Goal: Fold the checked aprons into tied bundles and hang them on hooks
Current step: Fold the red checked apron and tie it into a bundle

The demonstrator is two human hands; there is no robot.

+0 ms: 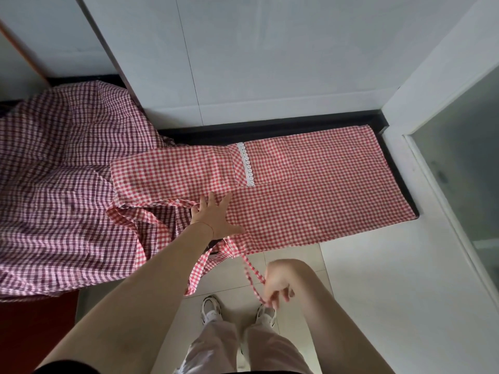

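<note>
A red-and-white checked apron [310, 190] lies folded lengthwise on a dark counter, its white lace pocket trim [245, 164] facing up. My left hand [216, 215] presses flat on the apron near its waist, fingers spread. Below the counter edge, my right hand [275, 286] pinches the apron's thin tie string [252, 273], which runs taut from the apron's near edge down to my fingers. A wider checked strap [198, 268] hangs off the edge beside it. A darker maroon checked apron [62, 190] lies crumpled at the left.
The dark counter [397, 174] ends at a white wall panel behind and a white frame with a glass pane [464, 157] on the right. Pale floor tiles [378, 292] and my shoes lie below. No hooks are in view.
</note>
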